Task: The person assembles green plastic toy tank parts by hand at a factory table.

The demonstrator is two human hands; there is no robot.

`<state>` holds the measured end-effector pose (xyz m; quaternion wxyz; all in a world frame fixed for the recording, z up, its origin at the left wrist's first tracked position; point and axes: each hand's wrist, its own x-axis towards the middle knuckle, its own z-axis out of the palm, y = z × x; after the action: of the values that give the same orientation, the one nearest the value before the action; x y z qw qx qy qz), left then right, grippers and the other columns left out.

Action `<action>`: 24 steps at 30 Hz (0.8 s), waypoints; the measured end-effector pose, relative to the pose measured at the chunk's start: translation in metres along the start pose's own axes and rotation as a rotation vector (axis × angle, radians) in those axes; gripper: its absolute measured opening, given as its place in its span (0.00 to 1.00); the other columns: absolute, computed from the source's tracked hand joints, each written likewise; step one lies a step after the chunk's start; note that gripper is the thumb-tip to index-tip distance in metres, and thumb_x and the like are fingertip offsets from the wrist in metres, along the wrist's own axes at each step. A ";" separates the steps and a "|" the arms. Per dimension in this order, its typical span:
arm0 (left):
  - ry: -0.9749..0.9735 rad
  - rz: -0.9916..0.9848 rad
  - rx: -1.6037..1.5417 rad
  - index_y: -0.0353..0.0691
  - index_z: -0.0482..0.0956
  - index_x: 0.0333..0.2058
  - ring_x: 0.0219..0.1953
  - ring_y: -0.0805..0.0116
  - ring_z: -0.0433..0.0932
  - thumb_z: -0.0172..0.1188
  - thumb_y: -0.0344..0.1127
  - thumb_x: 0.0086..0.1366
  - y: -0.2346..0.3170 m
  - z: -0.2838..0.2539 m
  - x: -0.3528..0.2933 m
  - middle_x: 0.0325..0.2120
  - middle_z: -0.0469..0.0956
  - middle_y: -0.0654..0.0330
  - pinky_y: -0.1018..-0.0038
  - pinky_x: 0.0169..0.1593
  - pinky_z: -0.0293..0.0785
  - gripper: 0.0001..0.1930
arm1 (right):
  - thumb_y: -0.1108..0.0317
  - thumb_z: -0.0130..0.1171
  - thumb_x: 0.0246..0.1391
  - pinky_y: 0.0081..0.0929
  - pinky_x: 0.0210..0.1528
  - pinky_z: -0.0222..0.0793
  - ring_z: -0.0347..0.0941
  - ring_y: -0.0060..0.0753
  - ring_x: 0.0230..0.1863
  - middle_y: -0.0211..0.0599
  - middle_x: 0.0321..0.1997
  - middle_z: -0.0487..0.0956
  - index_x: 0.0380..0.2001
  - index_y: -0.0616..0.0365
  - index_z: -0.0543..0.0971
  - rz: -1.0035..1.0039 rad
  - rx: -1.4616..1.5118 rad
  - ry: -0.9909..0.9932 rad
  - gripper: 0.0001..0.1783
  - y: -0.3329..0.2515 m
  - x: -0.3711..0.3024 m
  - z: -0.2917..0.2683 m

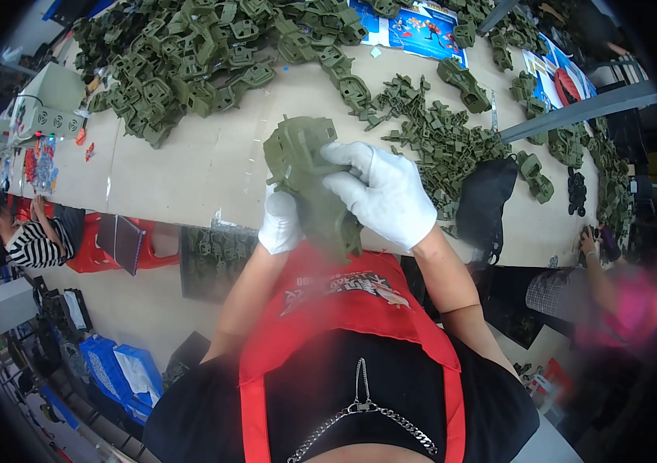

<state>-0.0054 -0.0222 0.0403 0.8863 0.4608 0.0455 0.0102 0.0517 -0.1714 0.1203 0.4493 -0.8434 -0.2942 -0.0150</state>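
Note:
An olive-green plastic toy vehicle body [304, 154] is held up in front of my chest, over the table's near edge. Its lower end looks blurred. My left hand [279, 220], in a white glove, grips it from the left side, with most of its fingers hidden behind the plastic. From the right, my white-gloved right hand [382, 193] presses thumb and fingertips against its upper part. Whether a small piece sits between those fingertips I cannot tell. Just right of that hand, a pile of small green plastic parts [444, 143] lies on the table.
A large heap of green vehicle bodies [189, 62] covers the far left of the table [166, 174]. A black cloth bag [487, 202] lies near the right front edge. A grey metal bar [583, 109] crosses at right. Co-workers sit left [35, 239] and right [622, 301].

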 end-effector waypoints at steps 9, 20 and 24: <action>0.104 -0.002 -0.017 0.38 0.63 0.59 0.54 0.64 0.72 0.57 0.80 0.38 0.010 0.007 -0.008 0.52 0.73 0.56 0.65 0.58 0.70 0.59 | 0.70 0.63 0.46 0.29 0.39 0.75 0.79 0.39 0.34 0.39 0.38 0.81 0.40 0.54 0.80 -0.053 -0.014 -0.086 0.14 -0.008 0.007 -0.007; 0.047 0.027 -0.235 0.38 0.67 0.57 0.46 0.67 0.77 0.72 0.62 0.44 0.007 0.009 -0.005 0.48 0.75 0.59 0.72 0.47 0.76 0.47 | 0.73 0.62 0.47 0.27 0.39 0.74 0.79 0.33 0.34 0.38 0.37 0.81 0.40 0.56 0.80 -0.018 -0.050 -0.053 0.13 -0.013 0.014 -0.010; 0.101 -0.054 -0.243 0.41 0.68 0.55 0.44 0.64 0.78 0.66 0.52 0.57 0.004 -0.010 -0.002 0.45 0.76 0.57 0.64 0.50 0.77 0.33 | 0.78 0.59 0.51 0.20 0.38 0.73 0.76 0.21 0.33 0.34 0.36 0.81 0.47 0.64 0.75 0.374 0.665 0.012 0.17 0.031 0.006 -0.019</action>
<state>-0.0085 -0.0116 0.0381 0.9321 0.3476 0.1006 0.0150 0.0770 -0.1961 0.1101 0.6952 -0.6904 -0.1217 0.1587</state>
